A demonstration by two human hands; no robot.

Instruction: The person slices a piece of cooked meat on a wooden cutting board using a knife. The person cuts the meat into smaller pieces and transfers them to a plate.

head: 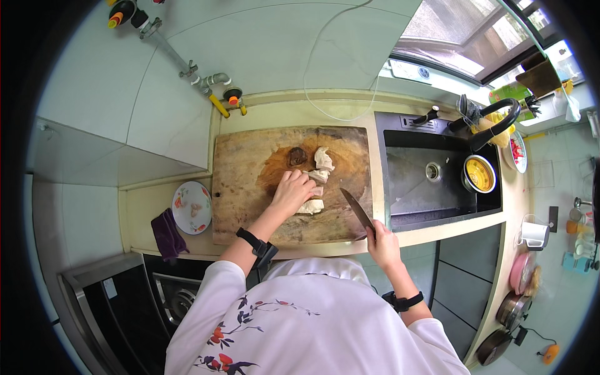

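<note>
On the worn wooden cutting board [243, 173] lie several chunks of pale cooked-looking meat [323, 159] in a rough line. A dark brown lump [297, 156] sits on the board left of the upper chunk. My left hand [293, 190] is over the board with bent fingers at the middle meat pieces [318, 176]; the palm side is hidden, so its grip does not show. My right hand [384, 243] grips the handle of a kitchen knife [357, 209] at the board's right front edge. The blade points up and left, apart from the meat.
A floral plate [192, 207] with small pale pieces stands left, beside a purple cloth [168, 234]. At right is a black sink [412, 183] holding a metal bowl [478, 174] with a yellow inside, under a black faucet [497, 117]. A gas hob [180, 300] is at lower left.
</note>
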